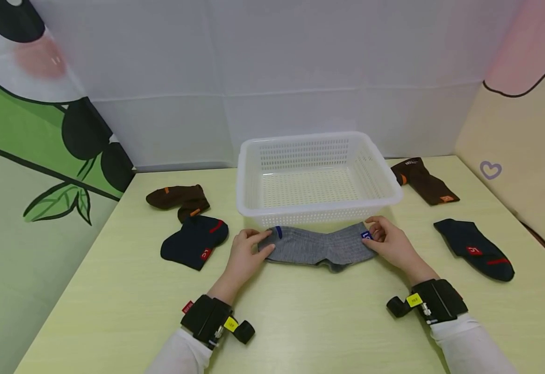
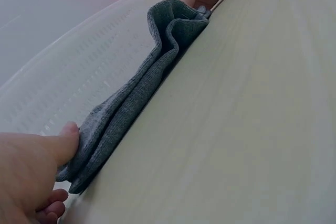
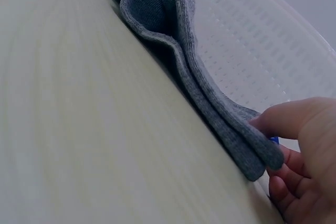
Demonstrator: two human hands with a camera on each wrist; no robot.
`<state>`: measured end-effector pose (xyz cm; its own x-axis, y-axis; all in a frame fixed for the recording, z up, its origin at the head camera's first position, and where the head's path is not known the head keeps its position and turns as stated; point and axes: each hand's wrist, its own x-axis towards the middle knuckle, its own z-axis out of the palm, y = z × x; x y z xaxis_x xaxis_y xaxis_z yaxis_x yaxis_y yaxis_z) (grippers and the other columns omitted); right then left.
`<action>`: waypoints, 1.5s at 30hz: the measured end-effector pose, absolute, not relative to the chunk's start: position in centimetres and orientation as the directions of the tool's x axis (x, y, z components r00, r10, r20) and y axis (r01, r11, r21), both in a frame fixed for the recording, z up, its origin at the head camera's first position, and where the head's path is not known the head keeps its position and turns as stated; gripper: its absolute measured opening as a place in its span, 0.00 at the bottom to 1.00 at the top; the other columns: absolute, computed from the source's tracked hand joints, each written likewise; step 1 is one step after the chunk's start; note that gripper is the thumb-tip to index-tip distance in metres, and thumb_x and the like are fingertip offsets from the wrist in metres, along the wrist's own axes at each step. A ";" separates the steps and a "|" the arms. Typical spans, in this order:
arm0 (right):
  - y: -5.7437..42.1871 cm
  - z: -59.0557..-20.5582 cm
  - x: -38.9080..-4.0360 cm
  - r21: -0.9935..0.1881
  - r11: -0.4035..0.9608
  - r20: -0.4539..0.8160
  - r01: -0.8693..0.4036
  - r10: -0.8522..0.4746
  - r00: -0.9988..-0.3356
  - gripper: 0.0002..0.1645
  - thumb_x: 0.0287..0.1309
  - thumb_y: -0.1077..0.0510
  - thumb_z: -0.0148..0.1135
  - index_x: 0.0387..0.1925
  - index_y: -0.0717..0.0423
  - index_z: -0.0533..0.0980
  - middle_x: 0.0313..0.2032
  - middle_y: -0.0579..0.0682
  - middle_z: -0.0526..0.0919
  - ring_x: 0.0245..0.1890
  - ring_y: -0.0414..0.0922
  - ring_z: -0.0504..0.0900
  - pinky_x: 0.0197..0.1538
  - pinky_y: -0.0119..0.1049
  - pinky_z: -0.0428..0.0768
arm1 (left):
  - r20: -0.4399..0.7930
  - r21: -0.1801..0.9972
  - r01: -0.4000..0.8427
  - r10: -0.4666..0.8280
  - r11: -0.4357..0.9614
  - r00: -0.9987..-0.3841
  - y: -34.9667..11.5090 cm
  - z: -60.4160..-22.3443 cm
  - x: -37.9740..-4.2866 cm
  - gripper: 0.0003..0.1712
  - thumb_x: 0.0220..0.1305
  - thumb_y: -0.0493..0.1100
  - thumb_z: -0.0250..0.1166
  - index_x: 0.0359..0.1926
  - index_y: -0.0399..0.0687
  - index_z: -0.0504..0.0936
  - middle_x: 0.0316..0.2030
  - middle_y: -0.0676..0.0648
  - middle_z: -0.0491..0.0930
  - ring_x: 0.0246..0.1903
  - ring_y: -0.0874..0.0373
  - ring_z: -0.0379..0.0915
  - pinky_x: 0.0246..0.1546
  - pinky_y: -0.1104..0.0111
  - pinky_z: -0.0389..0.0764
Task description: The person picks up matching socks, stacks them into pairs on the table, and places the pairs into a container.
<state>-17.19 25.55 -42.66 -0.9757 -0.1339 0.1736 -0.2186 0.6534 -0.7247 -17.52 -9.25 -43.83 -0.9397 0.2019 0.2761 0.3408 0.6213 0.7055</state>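
Observation:
Two grey socks (image 1: 316, 246) lie stretched sideways on the table, one over the other, in front of the basket. In both wrist views they show as two layers. My left hand (image 1: 245, 253) pinches their left end between thumb and fingers, beside a short blue stripe. At the other end, my right hand (image 1: 393, 245) pinches the edge next to a blue label (image 1: 367, 236). The right wrist view shows the thumb over the top layer of grey socks (image 3: 210, 98) and fingers curled beneath. Midway along their near edge, the fabric bulges in folds.
A white perforated basket (image 1: 319, 205) stands behind the socks, near the wall. At left lie a brown sock (image 1: 179, 198) and a navy sock (image 1: 193, 241). Another brown sock (image 1: 428, 182) and another navy sock (image 1: 475, 249) lie at right.

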 end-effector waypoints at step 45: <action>23.9 -42.1 -17.0 -0.574 0.811 0.072 -0.115 -0.090 -0.993 0.20 0.48 0.57 0.65 0.38 0.70 0.76 0.32 0.59 0.77 0.30 0.49 0.72 0.33 0.38 0.69 | 0.210 0.600 0.217 0.110 0.770 -0.972 -8.8 -43.9 -17.1 0.20 0.55 0.52 0.68 0.30 0.37 0.77 0.47 0.36 0.65 0.49 0.41 0.57 0.51 0.50 0.60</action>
